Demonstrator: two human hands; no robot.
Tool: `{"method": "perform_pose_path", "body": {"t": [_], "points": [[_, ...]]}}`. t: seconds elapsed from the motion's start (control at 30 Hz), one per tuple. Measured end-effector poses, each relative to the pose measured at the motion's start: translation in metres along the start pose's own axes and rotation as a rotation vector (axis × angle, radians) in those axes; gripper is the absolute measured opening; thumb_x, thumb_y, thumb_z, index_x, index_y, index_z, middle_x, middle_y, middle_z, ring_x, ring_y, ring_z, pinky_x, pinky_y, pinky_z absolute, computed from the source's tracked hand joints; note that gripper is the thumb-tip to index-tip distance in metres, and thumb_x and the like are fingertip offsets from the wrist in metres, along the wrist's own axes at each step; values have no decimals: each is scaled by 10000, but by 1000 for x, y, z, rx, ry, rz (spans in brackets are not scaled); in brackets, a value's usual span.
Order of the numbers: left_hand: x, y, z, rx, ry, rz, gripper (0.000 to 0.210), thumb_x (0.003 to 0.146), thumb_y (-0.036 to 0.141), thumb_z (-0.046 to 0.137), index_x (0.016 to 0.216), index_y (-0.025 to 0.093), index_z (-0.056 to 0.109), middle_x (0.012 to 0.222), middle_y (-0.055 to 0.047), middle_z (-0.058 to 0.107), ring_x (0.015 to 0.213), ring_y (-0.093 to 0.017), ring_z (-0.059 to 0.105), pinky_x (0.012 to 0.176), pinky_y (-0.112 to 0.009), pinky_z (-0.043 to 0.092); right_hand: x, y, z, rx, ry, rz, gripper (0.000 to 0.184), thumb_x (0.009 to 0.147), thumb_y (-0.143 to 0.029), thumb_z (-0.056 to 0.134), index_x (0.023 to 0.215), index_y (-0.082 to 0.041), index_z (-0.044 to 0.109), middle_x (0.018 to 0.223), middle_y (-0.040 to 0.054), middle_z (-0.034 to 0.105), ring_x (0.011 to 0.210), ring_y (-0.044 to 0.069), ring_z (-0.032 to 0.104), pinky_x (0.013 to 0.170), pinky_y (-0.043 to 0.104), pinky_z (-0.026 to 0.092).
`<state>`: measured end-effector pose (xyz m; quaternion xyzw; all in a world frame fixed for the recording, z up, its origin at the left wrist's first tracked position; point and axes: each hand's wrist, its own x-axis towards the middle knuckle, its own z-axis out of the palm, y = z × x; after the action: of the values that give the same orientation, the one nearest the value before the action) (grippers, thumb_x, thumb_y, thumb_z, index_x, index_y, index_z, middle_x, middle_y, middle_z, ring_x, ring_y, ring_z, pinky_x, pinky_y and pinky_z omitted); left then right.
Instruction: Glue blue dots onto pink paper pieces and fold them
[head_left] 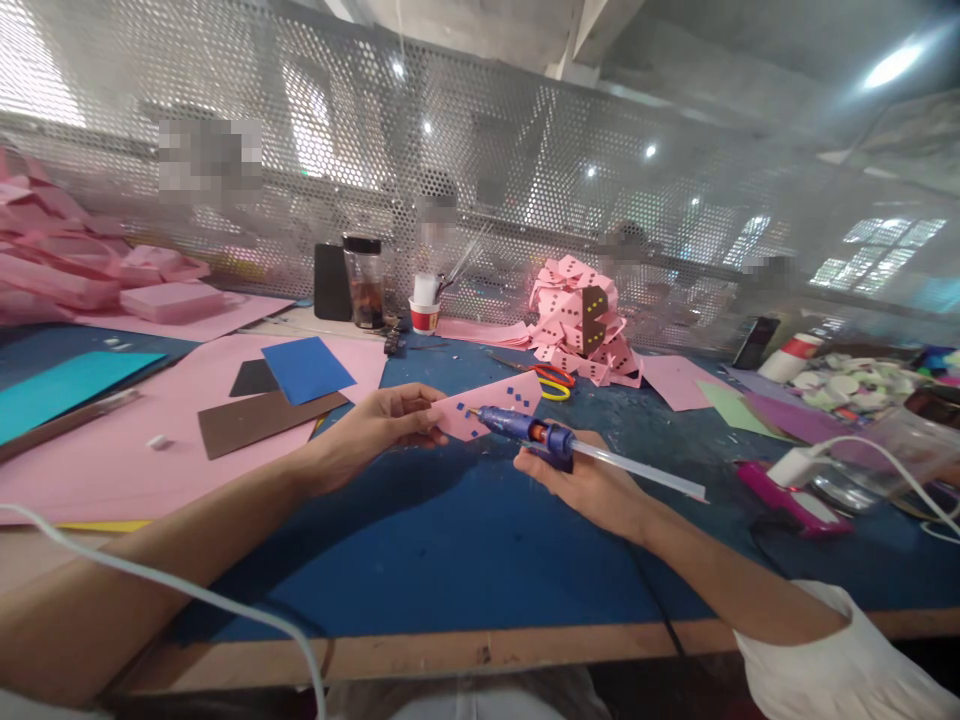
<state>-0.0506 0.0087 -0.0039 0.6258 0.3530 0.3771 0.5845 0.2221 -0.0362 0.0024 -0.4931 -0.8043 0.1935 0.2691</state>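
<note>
Between the fingers of my left hand (401,425) is the left end of a pink foam sheet piece (499,398) with small dark blue squares on it. My right hand (589,485) grips a blue hot glue gun (517,424), a long clear glue stick (637,468) jutting from its back toward the right. The gun's nozzle points left at the pink piece, close to its blue squares; whether it touches cannot be made out. Both hands are above the blue table mat (450,560).
Scissors (555,382) with red and yellow handles lie behind the hands. Farther back stands a pile of dotted pink pieces (574,320). Brown (262,425) and blue sheets (307,369) are at left. A magenta power strip (791,500) sits right; a white cable (187,585) crosses the left forearm.
</note>
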Motion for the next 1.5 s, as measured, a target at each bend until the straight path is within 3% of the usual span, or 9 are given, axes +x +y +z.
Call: {"method": "perform_pose_path", "body": {"t": [0.97, 1.5], "points": [[4, -6, -5, -31, 34, 3, 245, 815, 365, 663, 990, 195, 636, 921, -28, 693, 815, -143, 641, 776, -257, 505, 0, 0, 0, -48, 3, 0, 384, 880, -562, 486, 826, -202, 607, 668, -7, 619, 587, 127, 551, 570, 228, 398], [5, -4, -4, -22, 68, 16, 280, 776, 398, 691, 965, 197, 646, 940, -39, 711, 793, -160, 656, 775, -287, 516, 1, 0, 2, -106, 34, -6, 379, 871, -578, 480, 835, -214, 580, 626, -17, 580, 537, 126, 509, 516, 233, 355]]}}
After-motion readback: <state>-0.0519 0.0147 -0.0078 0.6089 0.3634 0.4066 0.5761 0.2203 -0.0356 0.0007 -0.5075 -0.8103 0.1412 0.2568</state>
